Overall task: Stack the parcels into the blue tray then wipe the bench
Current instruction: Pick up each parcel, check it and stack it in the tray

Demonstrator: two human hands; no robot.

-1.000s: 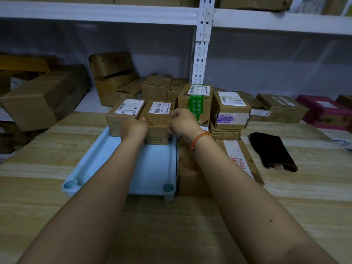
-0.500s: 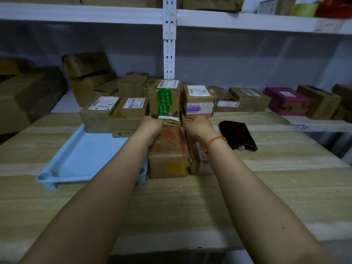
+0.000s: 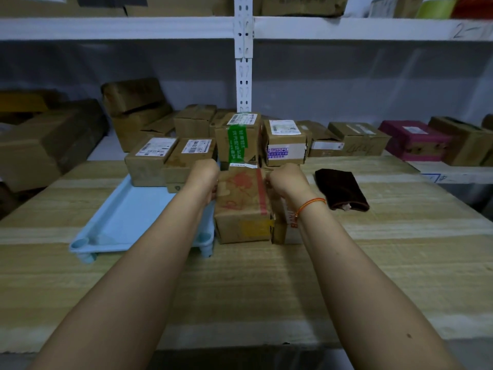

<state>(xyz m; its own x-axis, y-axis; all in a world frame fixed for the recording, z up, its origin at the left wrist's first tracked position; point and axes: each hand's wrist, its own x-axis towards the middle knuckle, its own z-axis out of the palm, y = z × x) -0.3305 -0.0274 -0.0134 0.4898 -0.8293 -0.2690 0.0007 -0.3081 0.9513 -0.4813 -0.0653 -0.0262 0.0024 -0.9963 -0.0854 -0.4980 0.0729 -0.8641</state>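
A light blue tray [image 3: 125, 222] lies on the wooden bench, left of centre. Two labelled cardboard parcels [image 3: 150, 162] [image 3: 186, 164] sit at its far end. Just right of the tray stands a brown parcel with red print and red tape [image 3: 241, 206]. My left hand [image 3: 204, 173] grips its left far edge and my right hand [image 3: 286, 180] grips its right far edge. Another parcel [image 3: 285, 228] leans against its right side, partly hidden by my right forearm. Behind stand a green-taped parcel [image 3: 238, 138] and a white-labelled one [image 3: 285, 144].
A dark brown cloth [image 3: 341, 189] lies on the bench to the right of the parcels. Many more cardboard boxes and a magenta box [image 3: 416, 140] line the shelf behind. A white shelf post [image 3: 243, 62] rises at the back centre.
My hands left the labelled parcel set at the tray's far end, moved right and closed on the red-printed parcel beside the tray. The view shifted right.
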